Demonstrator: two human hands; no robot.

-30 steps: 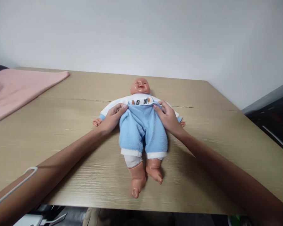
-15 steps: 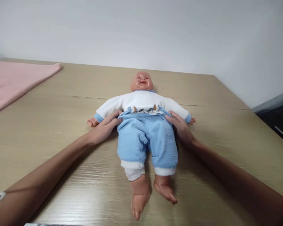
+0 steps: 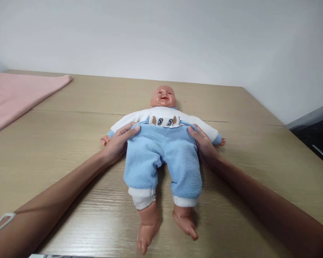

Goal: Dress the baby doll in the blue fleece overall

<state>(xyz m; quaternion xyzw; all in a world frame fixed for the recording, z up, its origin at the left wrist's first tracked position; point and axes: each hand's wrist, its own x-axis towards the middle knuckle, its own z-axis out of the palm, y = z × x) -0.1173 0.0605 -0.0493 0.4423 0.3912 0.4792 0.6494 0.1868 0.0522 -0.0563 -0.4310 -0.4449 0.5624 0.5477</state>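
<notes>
A baby doll [image 3: 163,96] lies on its back on the wooden table [image 3: 70,143], head toward the wall. It wears a white top [image 3: 161,116] and light blue fleece trousers [image 3: 163,157] with white cuffs; both bare feet point toward me. My left hand [image 3: 118,141] grips the waistband at the doll's left side as I see it, thumb on top of the fabric. My right hand [image 3: 203,141] grips the waistband on the other side, fingers curled round the cloth.
A pink cloth [image 3: 19,96] lies flat on the table's far left. A white wall [image 3: 161,36] stands behind the table. Dark furniture [image 3: 314,132] is beyond the table's right edge. A white band [image 3: 3,224] circles my left forearm.
The waistband has moved up the doll's body, covering more of the white top. The doll's legs have shifted slightly leftward.
</notes>
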